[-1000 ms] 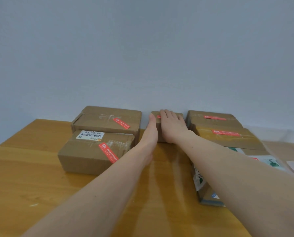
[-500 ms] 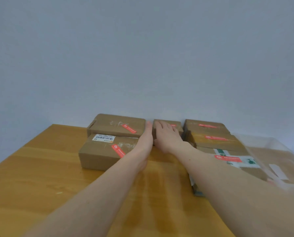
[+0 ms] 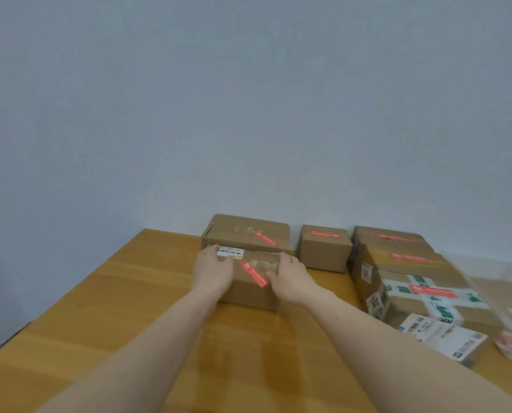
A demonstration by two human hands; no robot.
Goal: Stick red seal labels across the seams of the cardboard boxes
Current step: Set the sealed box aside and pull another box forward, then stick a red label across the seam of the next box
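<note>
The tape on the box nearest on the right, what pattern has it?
White tape with green print, seen in the head view.

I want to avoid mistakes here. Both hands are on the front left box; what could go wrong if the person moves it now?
The right hand lies close to the red seal label on the front left box, so it may rub its edge up. The back left box stands right behind, so a push could shove it.
</note>
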